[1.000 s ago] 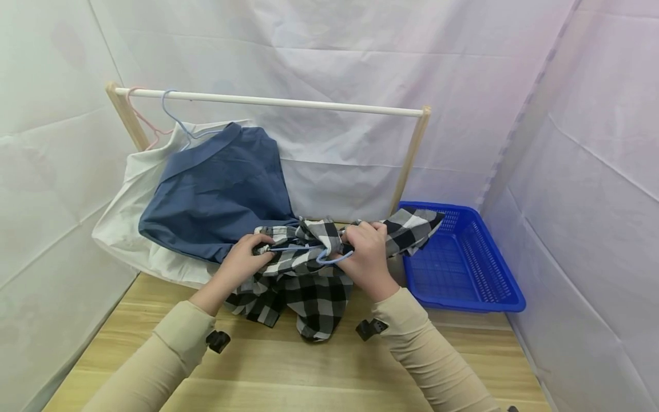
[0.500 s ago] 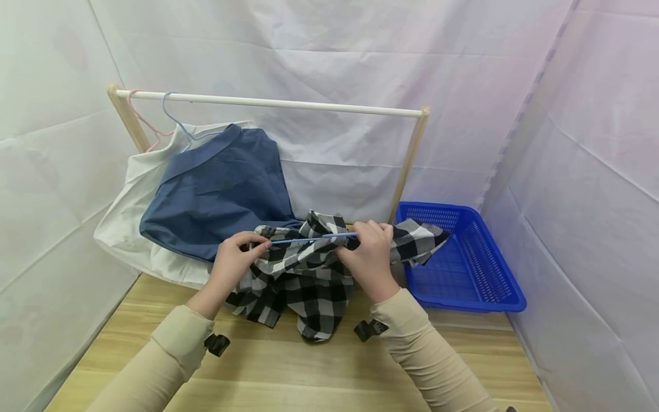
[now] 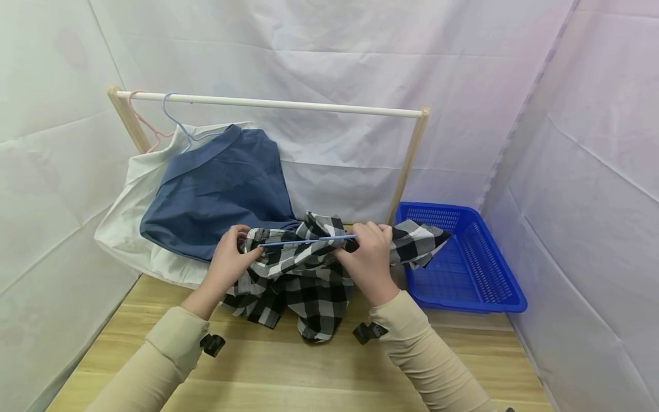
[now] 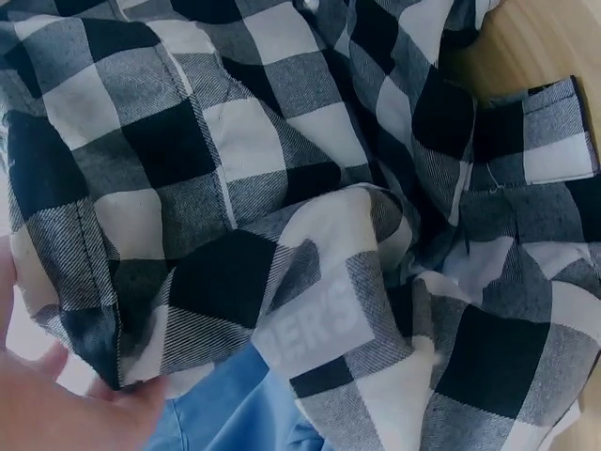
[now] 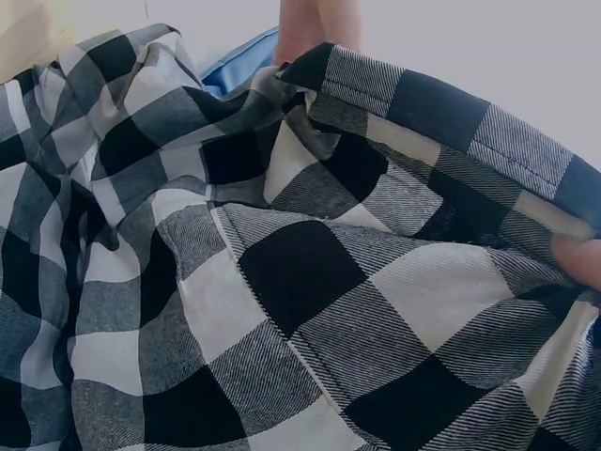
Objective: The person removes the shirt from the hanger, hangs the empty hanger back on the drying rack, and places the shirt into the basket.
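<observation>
A black-and-white checked shirt [image 3: 304, 277] hangs crumpled between both hands above the wooden table [image 3: 288, 366]. A thin light-blue hanger [image 3: 304, 241] runs level through its top edge. My left hand [image 3: 229, 260] pinches the shirt and the hanger's left end. My right hand [image 3: 368, 254] grips the shirt and the hanger's right end; one sleeve [image 3: 419, 240] trails toward the basket. Both wrist views are filled with the checked cloth [image 4: 310, 216] [image 5: 282, 282].
A wooden rack with a white rail [image 3: 268, 104] stands behind. A blue garment [image 3: 221, 189] on a blue hanger and a white garment [image 3: 123, 223] hang at its left, beside a pink hanger [image 3: 141, 117]. A blue plastic basket [image 3: 463, 263] sits at the right. White sheets surround the table.
The hanger's hook, seen curled below the hands a second ago, is out of sight and the bar lies level. My left hand slid slightly left along the shirt's top edge.
</observation>
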